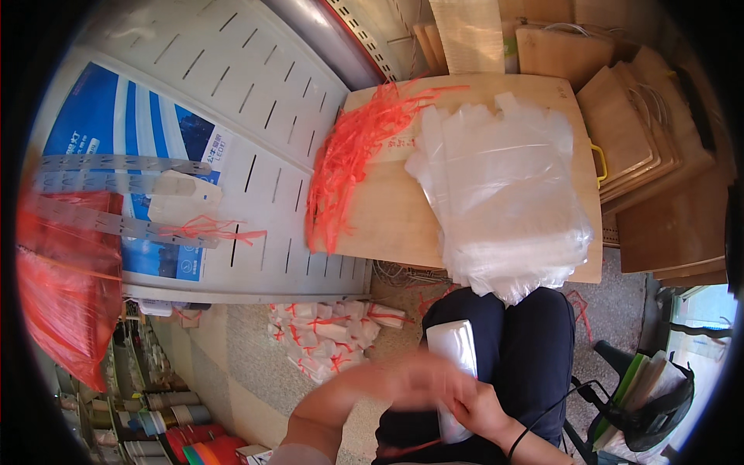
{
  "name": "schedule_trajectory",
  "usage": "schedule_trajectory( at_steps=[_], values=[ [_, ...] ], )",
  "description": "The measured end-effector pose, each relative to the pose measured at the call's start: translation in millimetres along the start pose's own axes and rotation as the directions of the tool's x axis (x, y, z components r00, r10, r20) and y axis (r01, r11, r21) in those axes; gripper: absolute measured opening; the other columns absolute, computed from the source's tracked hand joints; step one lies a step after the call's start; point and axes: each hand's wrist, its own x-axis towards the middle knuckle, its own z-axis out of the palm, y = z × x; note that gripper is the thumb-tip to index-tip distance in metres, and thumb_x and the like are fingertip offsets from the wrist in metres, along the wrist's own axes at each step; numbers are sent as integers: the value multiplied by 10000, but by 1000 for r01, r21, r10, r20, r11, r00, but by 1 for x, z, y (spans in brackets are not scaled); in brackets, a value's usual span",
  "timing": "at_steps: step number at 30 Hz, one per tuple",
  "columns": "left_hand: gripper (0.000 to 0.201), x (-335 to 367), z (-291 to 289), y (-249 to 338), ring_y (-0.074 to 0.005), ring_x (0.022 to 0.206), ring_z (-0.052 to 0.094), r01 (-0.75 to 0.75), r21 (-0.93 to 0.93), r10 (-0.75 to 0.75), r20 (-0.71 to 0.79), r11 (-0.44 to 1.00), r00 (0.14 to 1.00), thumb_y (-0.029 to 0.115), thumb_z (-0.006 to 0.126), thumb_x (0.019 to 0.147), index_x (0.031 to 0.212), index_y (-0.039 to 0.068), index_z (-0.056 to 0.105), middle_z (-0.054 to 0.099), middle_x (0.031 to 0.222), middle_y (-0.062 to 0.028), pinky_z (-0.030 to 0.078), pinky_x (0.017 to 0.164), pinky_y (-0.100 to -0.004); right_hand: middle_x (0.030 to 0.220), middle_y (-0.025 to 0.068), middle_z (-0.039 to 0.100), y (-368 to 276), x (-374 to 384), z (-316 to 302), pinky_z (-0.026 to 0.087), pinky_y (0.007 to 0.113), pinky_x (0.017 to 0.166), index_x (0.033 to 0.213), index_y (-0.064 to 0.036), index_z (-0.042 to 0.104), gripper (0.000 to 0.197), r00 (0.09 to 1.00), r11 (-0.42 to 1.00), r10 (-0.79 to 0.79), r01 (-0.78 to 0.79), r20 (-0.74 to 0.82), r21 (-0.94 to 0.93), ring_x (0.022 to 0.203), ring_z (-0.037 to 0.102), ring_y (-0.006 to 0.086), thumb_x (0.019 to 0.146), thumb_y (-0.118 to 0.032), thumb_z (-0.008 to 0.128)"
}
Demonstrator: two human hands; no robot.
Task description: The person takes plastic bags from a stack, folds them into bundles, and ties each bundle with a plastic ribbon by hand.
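Note:
A folded bundle of clear plastic bags [453, 347] lies lengthwise over my lap, its top end shiny and white. My right hand [477, 411] is closed around the lower part of it. Crossing over the bundle from the left, my left hand [422, 378] is smeared by motion, so its fingers do not show clearly. A strand of red plastic string [415, 449] runs below my hands on my thigh. In front of my knees, a loose stack of clear plastic bags [511, 194] covers much of a wooden board [387, 225].
A heap of red string strands [341, 174] lies along the board's left side. Several bundles tied with red string [329, 333] are piled on the floor. A perforated metal panel [256, 170] stands left, a red plastic bag [70, 287] hanging before it. Wooden boards [628, 132] lean right.

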Motion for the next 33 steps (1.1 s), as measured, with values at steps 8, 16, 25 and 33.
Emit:
schedule_trajectory(
  at_steps=[8, 16, 25, 33],
  values=[
    [304, 28, -223, -175, -342, 1067, 524, 520, 763, 481, -645, 383, 593, -28, 498, 785, 1085, 15, 518, 566, 1122, -171, 431, 889, -423, 839, 66, 631, -8, 12, -2, 520, 320, 603, 998, -67, 667, 162, 1000, 999, 20, -20, -2, 43, 702, 637, 251, 841, -105, 659],
    [237, 40, -224, -171, -385, 953, 517, 685, 588, 251, -806, 430, 535, 13, 521, 743, 975, 21, 470, 555, 982, -182, 428, 798, -485, 822, 71, 633, -8, 14, -6, 517, 313, 582, 987, -60, 681, 155, 999, 999, 41, -41, 8, 15, 671, 643, 240, 833, -60, 664],
    [243, 23, -181, -181, -392, 990, 521, 663, 701, 456, -695, 262, 555, 23, 541, 717, 952, 28, 479, 525, 1256, -232, 418, 864, -470, 819, 52, 630, -6, 13, -3, 525, 312, 573, 985, -76, 676, 156, 998, 998, 55, -55, 9, 13, 665, 642, 234, 831, -97, 667],
    [193, 18, -210, -186, -402, 1000, 518, 602, 701, 463, -709, 381, 532, -5, 517, 759, 949, 19, 491, 541, 1240, -222, 411, 887, -450, 826, 49, 628, -9, 15, -2, 526, 309, 570, 982, -74, 677, 157, 998, 999, 54, -54, 17, 8, 660, 642, 227, 826, -93, 670]
  ],
)
